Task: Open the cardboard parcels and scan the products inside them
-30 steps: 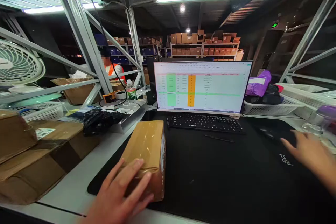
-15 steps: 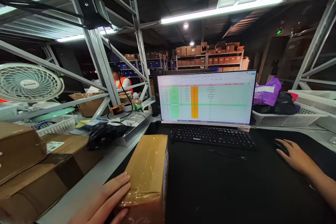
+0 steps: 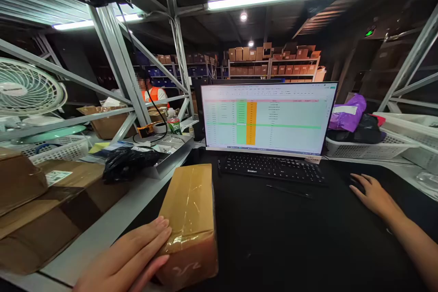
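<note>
On the black desk mat [image 3: 260, 237], a taped cardboard box [image 3: 188, 196] stands in front of me, handwriting on its near side. My left hand [image 3: 126, 253] grips its near left corner, fingers along the upper edge and one digit lower against the near side. At the right, my right hand [image 3: 374, 196] is curved over a dark computer mouse [image 3: 357, 185], mostly covered by the palm. Between the hands and the monitor [image 3: 263, 121] lies a black keyboard [image 3: 273, 169]; a thin dark pen-like stick [image 3: 289, 191] is just below it. A spreadsheet fills the screen.
Large cardboard boxes [image 3: 51, 219] and a black plastic bag [image 3: 128, 164] lie to the left, near a fan [image 3: 30, 86] and metal rack posts. A white basket [image 3: 369, 148] with a purple package [image 3: 349, 114] stands right. Behind the rack is a person in an orange vest [image 3: 157, 95].
My view has tilted downward slightly, showing more of the box's near side. On the screen, the green column highlight has shifted one column right. Both hands keep their places on box and mouse.
</note>
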`<state>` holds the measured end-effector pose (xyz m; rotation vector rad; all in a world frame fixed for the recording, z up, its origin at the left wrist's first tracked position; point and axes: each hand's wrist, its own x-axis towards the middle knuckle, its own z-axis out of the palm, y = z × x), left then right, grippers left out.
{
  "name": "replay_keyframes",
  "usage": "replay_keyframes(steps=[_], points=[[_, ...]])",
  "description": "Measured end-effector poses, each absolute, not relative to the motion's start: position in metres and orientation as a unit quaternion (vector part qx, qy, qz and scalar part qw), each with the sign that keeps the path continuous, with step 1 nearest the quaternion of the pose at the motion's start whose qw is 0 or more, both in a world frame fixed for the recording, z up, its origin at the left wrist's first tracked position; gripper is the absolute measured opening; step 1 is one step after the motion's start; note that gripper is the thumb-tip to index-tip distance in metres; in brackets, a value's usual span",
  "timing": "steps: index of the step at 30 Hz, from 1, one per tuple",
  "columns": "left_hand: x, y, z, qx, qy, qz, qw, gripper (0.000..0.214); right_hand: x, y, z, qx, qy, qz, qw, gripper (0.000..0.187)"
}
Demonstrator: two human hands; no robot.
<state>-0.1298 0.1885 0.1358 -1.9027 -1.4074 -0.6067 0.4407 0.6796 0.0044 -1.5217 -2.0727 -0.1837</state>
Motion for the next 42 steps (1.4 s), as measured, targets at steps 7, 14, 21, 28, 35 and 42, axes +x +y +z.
replay_keyframes(steps=[7, 14, 21, 28, 35, 42], points=[[-0.112, 0.2, 0.149, -0.736, -0.51, -0.242, 0.374, 0.027, 0.361, 0.618, 0.057, -0.466, -0.831, -0.11, 0.284, 0.042], [-0.089, 0.219, 0.149, -0.733, -0.485, -0.26, 0.399, 0.025, 0.261, 0.563, 0.037, -0.358, -0.909, -0.028, 0.211, 0.034], [-0.084, 0.209, 0.146, -0.729, -0.542, -0.258, 0.329, 0.031, 0.262, 0.559, 0.025, -0.326, -0.916, -0.021, 0.234, 0.027], [-0.081, 0.201, 0.147, -0.712, -0.56, -0.312, 0.285, 0.029, 0.262, 0.538, 0.039, -0.372, -0.887, -0.059, 0.266, 0.048], [-0.081, 0.209, 0.15, -0.742, -0.508, -0.261, 0.35, 0.024, 0.229, 0.407, 0.107, -0.101, -0.933, -0.109, 0.328, 0.068], [-0.081, 0.206, 0.151, -0.746, -0.512, -0.263, 0.334, 0.024, 0.201, 0.349, 0.119, -0.035, -0.932, -0.202, 0.299, 0.066]])
